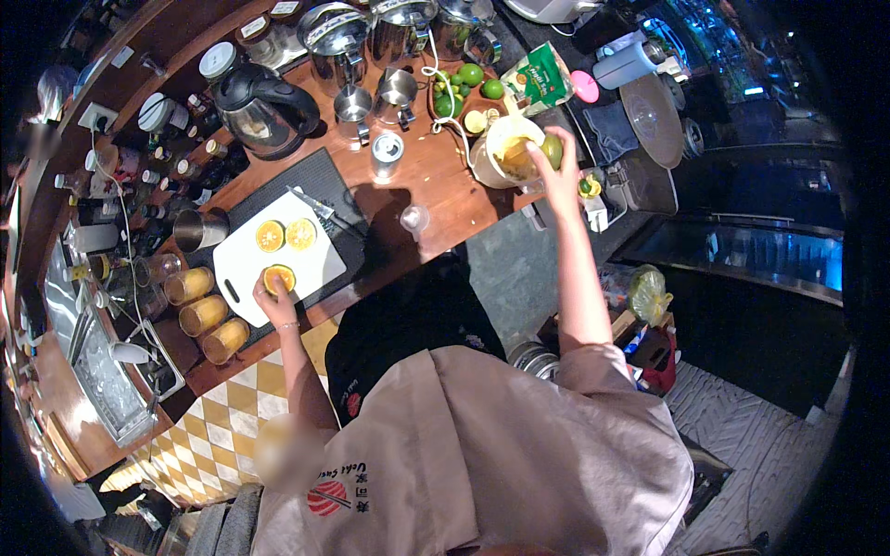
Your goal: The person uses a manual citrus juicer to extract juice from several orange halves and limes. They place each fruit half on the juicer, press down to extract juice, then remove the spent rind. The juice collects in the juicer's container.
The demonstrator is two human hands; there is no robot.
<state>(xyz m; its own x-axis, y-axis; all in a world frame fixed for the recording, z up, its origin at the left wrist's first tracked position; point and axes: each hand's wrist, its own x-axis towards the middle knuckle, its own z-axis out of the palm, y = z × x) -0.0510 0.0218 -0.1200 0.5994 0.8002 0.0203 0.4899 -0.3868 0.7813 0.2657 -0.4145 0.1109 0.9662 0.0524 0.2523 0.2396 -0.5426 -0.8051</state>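
My left hand [275,304] grips an orange half [279,278], cut face up, at the near edge of a white cutting board [233,244]. Two more halves, a left one [270,235] and a right one [301,234], lie cut side up on the board. Beside them a knife [323,212] reaches over the board's edge onto a black mat [321,170]. Over at the right, my right hand [562,163] holds a green-skinned citrus piece [552,150] at the rim of a white juicer [487,170]. Orange pulp or juice shows inside the juicer.
Several glasses of orange liquid [203,315] line the counter's left edge, near a metal cup [200,230]. A can [386,154], an electric kettle [261,111] and metal pitchers [353,104] stand farther back. A bowl of limes [455,108] sits behind the juicer.
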